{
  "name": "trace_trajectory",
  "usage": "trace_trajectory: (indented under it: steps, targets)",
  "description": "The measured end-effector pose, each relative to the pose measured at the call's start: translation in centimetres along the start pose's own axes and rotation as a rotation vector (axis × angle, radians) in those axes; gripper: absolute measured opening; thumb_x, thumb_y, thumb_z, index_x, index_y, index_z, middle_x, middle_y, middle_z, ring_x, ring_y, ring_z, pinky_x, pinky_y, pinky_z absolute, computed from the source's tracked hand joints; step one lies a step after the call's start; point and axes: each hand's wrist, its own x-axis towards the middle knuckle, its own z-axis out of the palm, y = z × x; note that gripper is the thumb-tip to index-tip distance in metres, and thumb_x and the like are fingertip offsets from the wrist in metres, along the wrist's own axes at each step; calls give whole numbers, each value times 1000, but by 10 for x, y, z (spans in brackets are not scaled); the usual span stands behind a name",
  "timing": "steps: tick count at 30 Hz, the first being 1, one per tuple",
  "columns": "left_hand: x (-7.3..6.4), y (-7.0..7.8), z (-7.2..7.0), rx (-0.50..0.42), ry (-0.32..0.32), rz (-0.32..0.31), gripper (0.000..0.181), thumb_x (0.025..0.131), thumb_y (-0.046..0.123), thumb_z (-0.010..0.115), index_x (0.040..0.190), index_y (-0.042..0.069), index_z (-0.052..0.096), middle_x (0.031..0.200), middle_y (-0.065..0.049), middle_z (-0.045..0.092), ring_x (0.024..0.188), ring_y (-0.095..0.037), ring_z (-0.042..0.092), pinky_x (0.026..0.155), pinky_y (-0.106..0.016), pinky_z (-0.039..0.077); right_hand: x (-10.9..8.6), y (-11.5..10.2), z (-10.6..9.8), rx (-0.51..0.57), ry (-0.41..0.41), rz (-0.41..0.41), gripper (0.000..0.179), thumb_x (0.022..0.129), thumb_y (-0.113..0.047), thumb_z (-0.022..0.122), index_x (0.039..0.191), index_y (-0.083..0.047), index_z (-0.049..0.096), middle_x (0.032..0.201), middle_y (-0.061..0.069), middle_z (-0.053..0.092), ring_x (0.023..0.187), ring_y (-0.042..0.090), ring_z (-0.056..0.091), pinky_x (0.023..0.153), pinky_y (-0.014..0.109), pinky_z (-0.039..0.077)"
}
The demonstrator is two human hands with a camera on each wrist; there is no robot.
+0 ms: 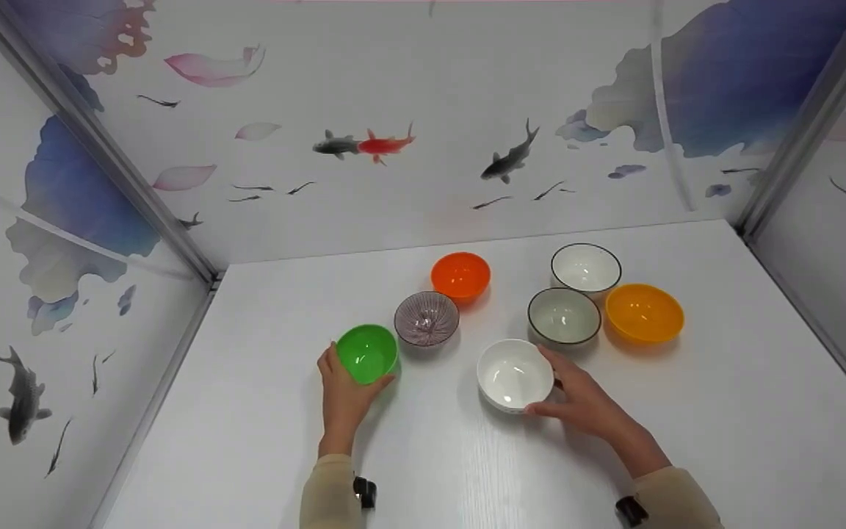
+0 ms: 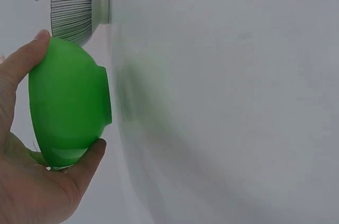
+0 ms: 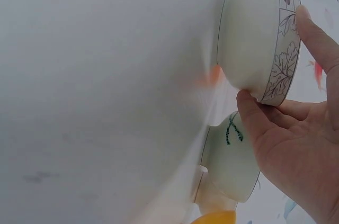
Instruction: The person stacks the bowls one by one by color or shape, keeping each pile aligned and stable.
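My left hand (image 1: 346, 400) grips a green bowl (image 1: 369, 354) by its side, thumb and fingers spread round the wall. In the left wrist view the green bowl (image 2: 71, 102) stands upright, and a narrow gap seems to show under its foot. A white bowl (image 1: 515, 376) is held by my right hand (image 1: 584, 400), thumb at the near side and fingers at the far right side. Leaf drawings run round that white bowl's outer rim (image 3: 286, 49) in the right wrist view. Whether its foot touches the table cannot be told.
Behind the green bowl stands a purplish ribbed bowl (image 1: 427, 319), with an orange bowl (image 1: 460, 276) beyond it. On the right are a grey-green bowl (image 1: 564, 316), a dark-rimmed white bowl (image 1: 586, 268) and a yellow bowl (image 1: 645, 314). Painted panels (image 1: 423, 88) enclose the white table (image 1: 247, 411).
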Motion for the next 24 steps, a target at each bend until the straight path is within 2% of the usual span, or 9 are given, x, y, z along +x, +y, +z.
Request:
trace_trajectory:
  steps: [16, 24]
  targets:
    - [-3, 16, -5, -9, 21, 34, 115, 68, 33, 92, 154, 3, 22, 149, -20, 28, 138, -44, 41, 112, -58, 42, 0, 0, -1, -4, 4, -12, 105, 77, -31, 86, 154, 5, 25, 158, 25, 33, 142, 41, 39, 112, 54, 41]
    - [-6, 26, -8, -30, 38, 85, 115, 65, 31, 94, 152, 2, 25, 147, -19, 31, 135, -44, 44, 110, -57, 44, 0, -1, -1, 12, 10, -17, 104, 76, -27, 87, 154, 5, 26, 156, 26, 34, 140, 41, 41, 111, 54, 42]
